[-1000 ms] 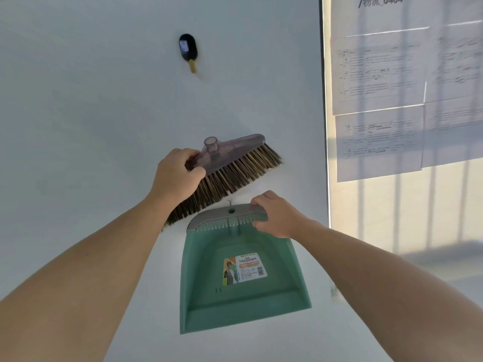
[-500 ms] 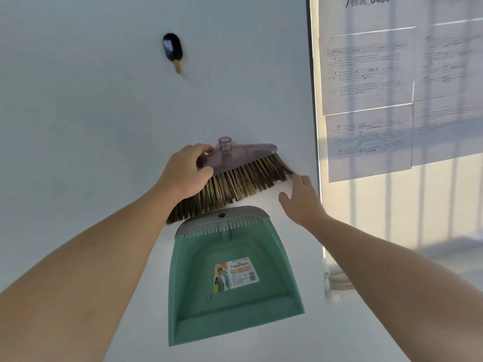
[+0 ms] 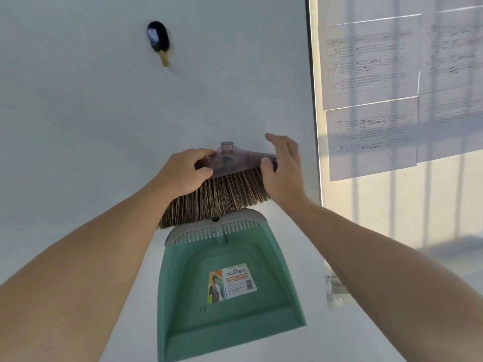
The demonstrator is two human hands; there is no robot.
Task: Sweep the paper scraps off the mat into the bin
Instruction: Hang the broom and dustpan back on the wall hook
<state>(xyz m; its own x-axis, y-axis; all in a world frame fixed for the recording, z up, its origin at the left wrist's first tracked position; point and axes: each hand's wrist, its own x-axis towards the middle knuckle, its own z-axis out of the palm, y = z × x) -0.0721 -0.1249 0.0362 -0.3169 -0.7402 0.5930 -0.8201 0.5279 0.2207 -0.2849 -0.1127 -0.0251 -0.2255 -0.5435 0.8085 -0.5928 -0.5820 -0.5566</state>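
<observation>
Wall (image 3: 78, 126): pale and plain, filling the left and centre of the view.

Hook (image 3: 157, 39): black oval with a tan peg, fixed high on the wall, well above the hands.

Left hand (image 3: 180, 172): grips the left end of the brush block, fingers over the top and thumb on the front.

Brush (image 3: 224, 189): short head with no handle, a clear grey block with an empty socket on top. It is held level against the wall, brown bristles pointing down and overlapping the dustpan's grey top edge.

Dustpan (image 3: 230, 317): green, hanging flat on the wall just below the brush, open mouth downward, with a label (image 3: 231, 284) inside.

Right hand (image 3: 285, 173): pinches the right end of the block, thumb in front and fingers over the top.

Papers (image 3: 371, 131): printed sheets on a sunlit pane at the far right.
</observation>
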